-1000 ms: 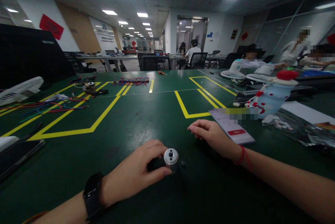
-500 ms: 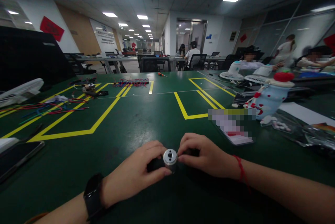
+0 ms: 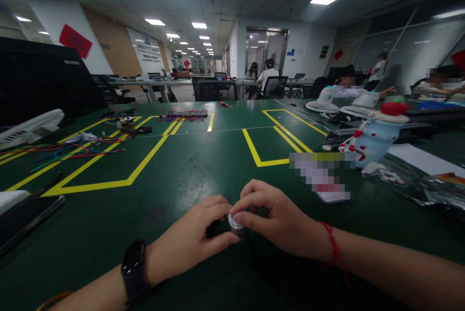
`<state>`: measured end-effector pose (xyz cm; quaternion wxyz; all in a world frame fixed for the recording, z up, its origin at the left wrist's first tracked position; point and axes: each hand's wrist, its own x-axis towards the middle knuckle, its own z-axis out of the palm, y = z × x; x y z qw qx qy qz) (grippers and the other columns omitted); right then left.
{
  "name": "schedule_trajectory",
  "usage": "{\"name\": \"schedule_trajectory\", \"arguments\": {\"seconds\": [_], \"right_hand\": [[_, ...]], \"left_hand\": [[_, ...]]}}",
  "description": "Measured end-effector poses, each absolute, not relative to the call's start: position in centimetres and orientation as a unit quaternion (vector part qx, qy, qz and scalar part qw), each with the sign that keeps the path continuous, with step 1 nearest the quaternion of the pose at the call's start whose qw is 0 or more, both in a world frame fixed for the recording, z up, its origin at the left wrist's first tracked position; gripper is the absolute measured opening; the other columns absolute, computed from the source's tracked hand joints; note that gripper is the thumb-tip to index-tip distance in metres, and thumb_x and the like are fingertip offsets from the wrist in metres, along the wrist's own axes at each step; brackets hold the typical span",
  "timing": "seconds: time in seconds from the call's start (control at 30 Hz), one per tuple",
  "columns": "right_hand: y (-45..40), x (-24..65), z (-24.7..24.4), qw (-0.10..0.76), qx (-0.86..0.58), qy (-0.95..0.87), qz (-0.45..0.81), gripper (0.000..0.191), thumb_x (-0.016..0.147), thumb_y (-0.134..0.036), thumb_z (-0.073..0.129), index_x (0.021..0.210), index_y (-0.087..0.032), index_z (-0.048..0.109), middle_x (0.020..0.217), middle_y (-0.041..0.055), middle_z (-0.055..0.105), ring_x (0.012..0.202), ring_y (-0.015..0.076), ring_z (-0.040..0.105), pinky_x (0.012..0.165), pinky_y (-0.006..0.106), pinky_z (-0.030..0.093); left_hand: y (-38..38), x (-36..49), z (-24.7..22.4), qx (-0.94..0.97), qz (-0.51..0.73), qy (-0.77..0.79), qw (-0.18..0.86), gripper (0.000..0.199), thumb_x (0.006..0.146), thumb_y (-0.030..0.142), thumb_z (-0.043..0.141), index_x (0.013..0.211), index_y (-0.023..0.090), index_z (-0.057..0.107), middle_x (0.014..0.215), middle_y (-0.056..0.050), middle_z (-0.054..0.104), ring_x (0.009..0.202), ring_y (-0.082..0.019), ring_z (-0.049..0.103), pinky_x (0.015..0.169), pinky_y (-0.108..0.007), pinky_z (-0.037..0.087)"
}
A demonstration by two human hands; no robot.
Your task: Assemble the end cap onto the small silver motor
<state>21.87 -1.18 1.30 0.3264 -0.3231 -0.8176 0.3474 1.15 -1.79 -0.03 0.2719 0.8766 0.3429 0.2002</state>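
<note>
A small silver metal cylinder point(image 3: 238, 229) stands upright on the green table point(image 3: 174, 253), near its front middle. My left hand point(image 3: 198, 233), with a black band on the wrist, grips the cylinder's side between thumb and fingers. From the right, my right hand point(image 3: 271, 214), with a red string on the wrist, reaches over the cylinder's top. Its thumb and index finger are pinched together there and cover most of the top face. Whether something small sits between those fingertips is hidden.
At the left lie a phone point(image 3: 32, 224), loose coloured wires point(image 3: 80, 148) and a white fan point(image 3: 32, 129). At the right are a flat blurred-out card point(image 3: 327, 185), a blue snowman-like cup point(image 3: 376, 139), plastic bags point(image 3: 417, 185) and small fans point(image 3: 323, 100). People sit farther back.
My right hand has moved left, from beside the cylinder to over its top, hiding the holes that showed there. My left hand has kept its grip. A person at the far right has moved.
</note>
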Motion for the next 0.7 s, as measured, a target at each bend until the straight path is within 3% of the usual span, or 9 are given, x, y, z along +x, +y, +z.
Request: {"name": "schedule_trajectory", "arguments": {"seconds": [0.1,0.2,0.43,0.7], "right_hand": [[-0.7,22.4,1.5,0.363,-0.346,-0.783,0.368,0.021,0.088,-0.032,0.056,0.098,-0.02,0.07,0.093,0.0027,0.055,0.08,0.0122,0.053,0.068,0.025,0.043],[0.6,23.7,1.1,0.402,-0.423,-0.712,0.391,0.027,0.092,-0.035,0.047,0.099,-0.018,0.067,0.082,0.0011,0.056,0.068,0.0107,0.05,0.061,0.025,0.04],[3.2,25.7,-1.2,0.399,-0.486,-0.632,0.453,0.031,0.089,-0.042,0.049,0.092,-0.016,0.066,0.073,-0.0006,0.055,0.059,0.0092,0.046,0.052,0.023,0.035],[2.4,25.2,-0.4,0.346,-0.473,-0.699,0.409,0.029,0.09,-0.036,0.048,0.092,-0.015,0.067,0.076,0.0012,0.059,0.065,0.0113,0.051,0.059,0.025,0.04]], "left_hand": [[-1.7,1.1,0.0,0.874,0.199,0.353,0.266,0.013,0.088,0.028,0.062,0.099,0.021,0.058,0.098,-0.002,0.058,0.09,-0.02,0.054,0.079,-0.031,0.042],[-1.7,1.1,0.1,0.875,0.195,0.351,0.272,0.014,0.088,0.029,0.062,0.098,0.021,0.058,0.098,-0.002,0.058,0.09,-0.02,0.054,0.078,-0.031,0.042],[-1.7,1.1,0.1,0.87,0.197,0.355,0.279,0.012,0.089,0.029,0.062,0.097,0.021,0.058,0.097,-0.002,0.058,0.088,-0.019,0.054,0.077,-0.03,0.041],[-1.8,1.1,0.1,0.871,0.197,0.354,0.278,0.013,0.089,0.03,0.061,0.097,0.021,0.058,0.097,-0.003,0.059,0.088,-0.02,0.054,0.077,-0.031,0.042]]}}
